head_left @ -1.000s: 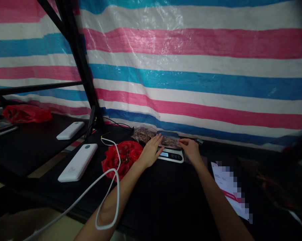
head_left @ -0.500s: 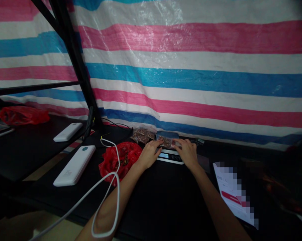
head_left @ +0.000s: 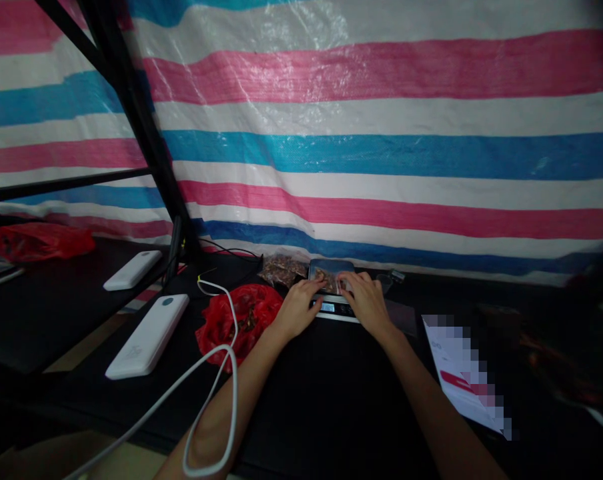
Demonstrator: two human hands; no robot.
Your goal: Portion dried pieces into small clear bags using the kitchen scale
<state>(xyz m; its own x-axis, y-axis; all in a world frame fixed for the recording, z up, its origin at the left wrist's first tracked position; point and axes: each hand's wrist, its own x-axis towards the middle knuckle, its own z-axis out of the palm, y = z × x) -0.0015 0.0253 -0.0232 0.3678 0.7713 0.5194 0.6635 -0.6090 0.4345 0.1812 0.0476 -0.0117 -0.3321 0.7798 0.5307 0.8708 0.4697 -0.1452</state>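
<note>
We record both our bare forearms extended forward and converging. Our left hand (head_left: 297,308) and right hand (head_left: 365,301) lie palm-down, close together, fingers loosely spread.

Red bag (head_left: 236,319), two power banks (head_left: 147,327), striped tarp (head_left: 381,133).

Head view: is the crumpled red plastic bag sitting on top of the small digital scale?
No, the crumpled red plastic bag lies on the black table left of the small digital scale, beside the left hand.

Makeshift packing stall: striped tarp (head_left: 381,153), weighing scale (head_left: 334,308).
</note>
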